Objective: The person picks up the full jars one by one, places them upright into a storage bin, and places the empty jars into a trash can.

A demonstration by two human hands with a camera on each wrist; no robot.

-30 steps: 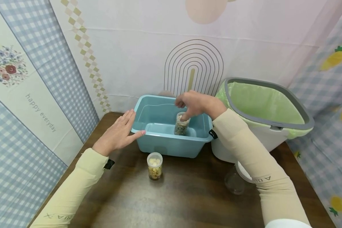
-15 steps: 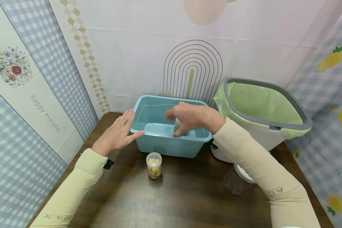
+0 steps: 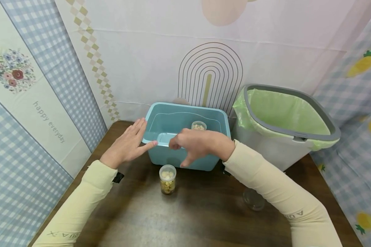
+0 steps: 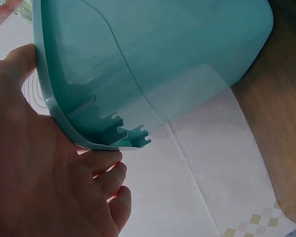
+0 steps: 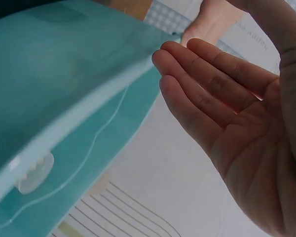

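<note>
My left hand [image 3: 126,145] rests against the left corner of a blue plastic tub [image 3: 185,159], fingers straight, thumb on the rim. In the left wrist view, thumb and fingers touch the rim from outside. My right hand [image 3: 201,145] hangs over the tub's front wall, holding nothing; the right wrist view shows its fingers relaxed and apart from the tub. Inside the tub stands a clear jar [image 3: 199,126] of pale pieces, its lower part hidden by the right hand. A second clear jar [image 3: 167,180], with white pieces above yellowish ones, stands upright on the table in front.
A grey-rimmed bin [image 3: 262,140] lined with a green bag stands right of the tub. Near my right sleeve is a clear round container [image 3: 254,199], partly covered by the arm. A printed cloth [image 3: 136,61] hangs behind the brown table [image 3: 185,219].
My right hand has come down and toward me, from over the jar in the tub to the front wall. That jar stays in its place. The left hand has not moved.
</note>
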